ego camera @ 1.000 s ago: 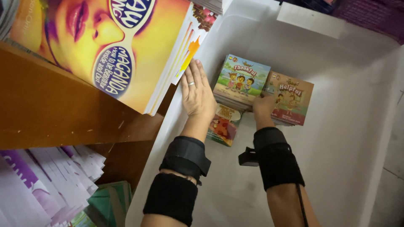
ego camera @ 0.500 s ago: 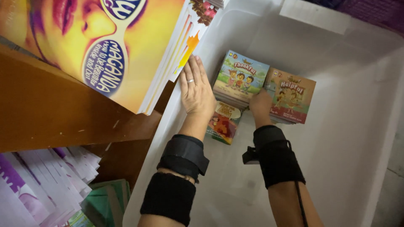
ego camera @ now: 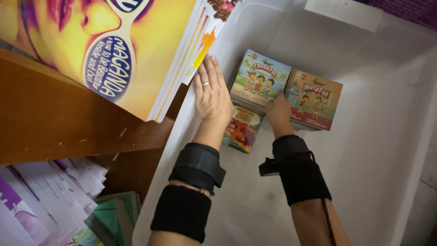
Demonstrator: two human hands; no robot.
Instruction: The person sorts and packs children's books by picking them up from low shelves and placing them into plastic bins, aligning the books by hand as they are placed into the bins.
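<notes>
Reaching down into a white plastic bin [ego camera: 364, 150] with both forearms, each wrapped in black wrist bands. Holding the left hand [ego camera: 211, 93] flat and open, fingers straight and close together, palm down, a ring on one finger, pressing along the bin's left wall just beside a stack of children's picture books with a green cover [ego camera: 259, 79]; gripping nothing. Curling the right hand [ego camera: 278, 113] downward between that stack and a second stack of picture books with an orange-brown cover [ego camera: 315, 100], fingertips tucked out of sight at the stacks' near edges, so whether the grip is closing on a book cannot be told. Lying partly under the left wrist, a thin colourful booklet [ego camera: 241, 127] on the bin floor. Overhanging the bin's left rim, a pile of large yellow-covered magazines [ego camera: 136, 50] on a wooden shelf [ego camera: 54, 123].
</notes>
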